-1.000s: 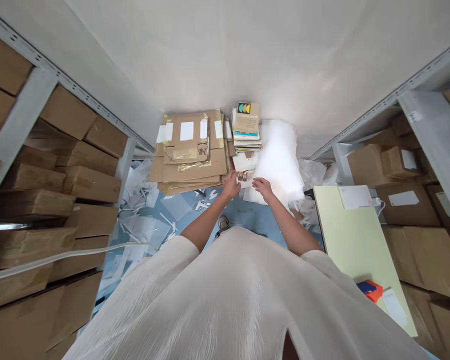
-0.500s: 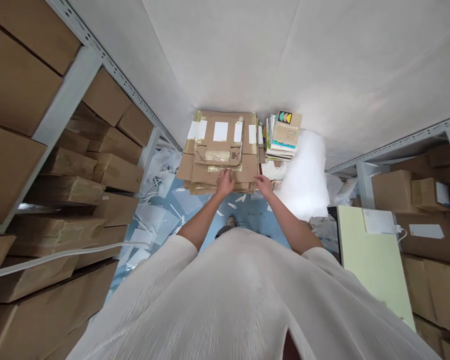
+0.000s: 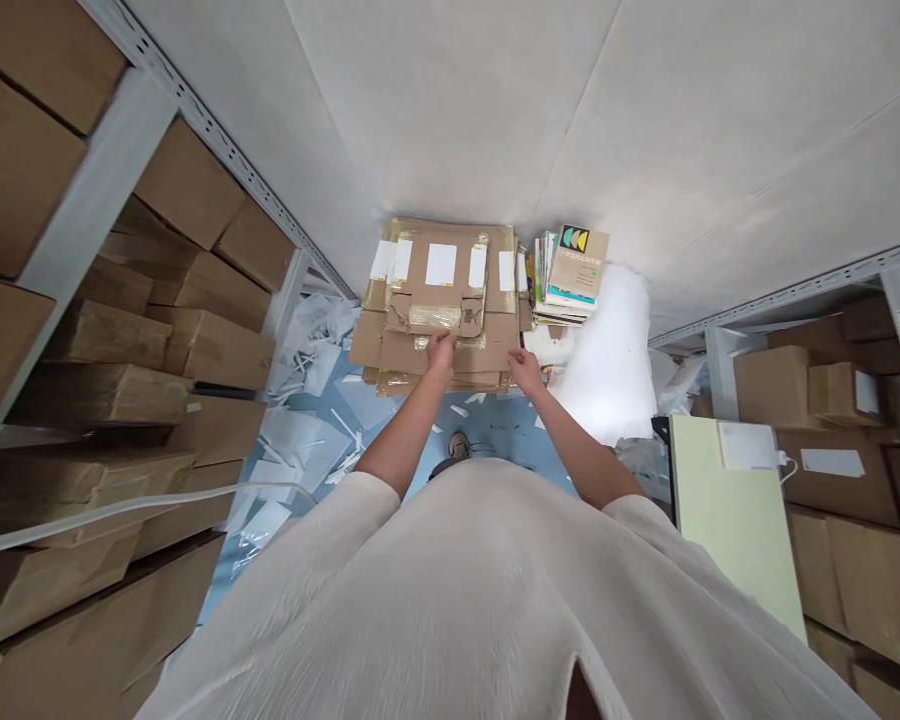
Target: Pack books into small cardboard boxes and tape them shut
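A pile of flattened cardboard boxes (image 3: pixel 405 352) lies against the wall in front of me. The top one, a smaller flattened box (image 3: pixel 460 248) with white labels and clear tape, rests on the larger ones. My left hand (image 3: pixel 441 352) is closed at this smaller box's near edge, its fingertips partly hidden. With fingers pinched, my right hand (image 3: pixel 526 370) is at the right front edge of a larger flattened box (image 3: pixel 499 335) beneath. Just right of the pile stands a stack of books (image 3: pixel 576 265).
A roll of white wrap (image 3: pixel 611 350) stands beside the books. Paper and plastic scraps (image 3: pixel 304 425) litter the blue floor at left. Shelves of cardboard boxes (image 3: pixel 217 350) line the left side, with more boxes (image 3: pixel 772 385) at right. A pale green tabletop (image 3: pixel 735 530) is near my right elbow.
My left hand has moved slightly up and left, from the larger cardboard to the smaller box's near edge. My right hand stays at the right front edge. The view has shifted slightly.
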`<state>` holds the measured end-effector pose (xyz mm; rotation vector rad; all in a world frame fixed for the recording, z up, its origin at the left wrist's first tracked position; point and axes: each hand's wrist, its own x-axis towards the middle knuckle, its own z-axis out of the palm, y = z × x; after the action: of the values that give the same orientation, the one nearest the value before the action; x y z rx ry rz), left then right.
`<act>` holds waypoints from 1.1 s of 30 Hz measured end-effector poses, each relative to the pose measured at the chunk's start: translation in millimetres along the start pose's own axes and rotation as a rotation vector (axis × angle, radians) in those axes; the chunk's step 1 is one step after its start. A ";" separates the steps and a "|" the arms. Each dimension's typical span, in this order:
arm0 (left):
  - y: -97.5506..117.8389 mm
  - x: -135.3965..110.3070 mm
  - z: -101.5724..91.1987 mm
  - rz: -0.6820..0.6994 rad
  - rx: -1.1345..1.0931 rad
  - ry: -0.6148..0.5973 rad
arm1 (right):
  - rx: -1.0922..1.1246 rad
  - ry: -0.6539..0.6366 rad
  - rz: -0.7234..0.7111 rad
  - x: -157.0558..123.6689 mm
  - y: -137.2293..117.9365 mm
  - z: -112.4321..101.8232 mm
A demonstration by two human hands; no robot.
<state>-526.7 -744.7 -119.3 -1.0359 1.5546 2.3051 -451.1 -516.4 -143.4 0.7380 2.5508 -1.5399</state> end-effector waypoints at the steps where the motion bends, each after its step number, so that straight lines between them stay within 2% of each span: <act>1: 3.5 -0.5 0.9 -0.056 -0.031 0.026 | 0.003 -0.002 0.005 -0.2 -0.5 -0.4; 5: 16.4 -3.4 3.6 -0.164 -0.141 0.067 | -0.024 0.000 0.012 -2.6 -7.0 -3.8; 9: 22.3 -3.9 3.2 -0.216 -0.133 0.059 | -0.062 -0.005 -0.085 -1.7 -26.6 -1.2; 12: 24.9 -1.8 0.9 -0.195 -0.138 0.116 | -0.011 -0.113 -0.122 5.4 -49.2 12.6; 15: 28.5 0.8 -2.7 -0.214 -0.193 0.143 | 0.060 -0.234 -0.098 14.8 -69.9 32.4; 18: 31.5 2.9 -7.5 -0.235 -0.245 0.122 | 0.112 -0.268 -0.048 21.6 -82.2 48.0; 25: 34.7 11.6 -14.8 -0.180 -0.213 0.037 | 0.148 -0.188 -0.051 29.0 -89.7 55.2; 33: 38.8 23.2 -4.8 -0.256 -0.122 0.070 | 0.157 -0.199 0.010 39.0 -90.1 55.4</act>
<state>-561.2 -771.2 -105.9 -1.2763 1.2322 2.2295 -534.7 -583.7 -109.1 0.5769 2.3024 -1.7306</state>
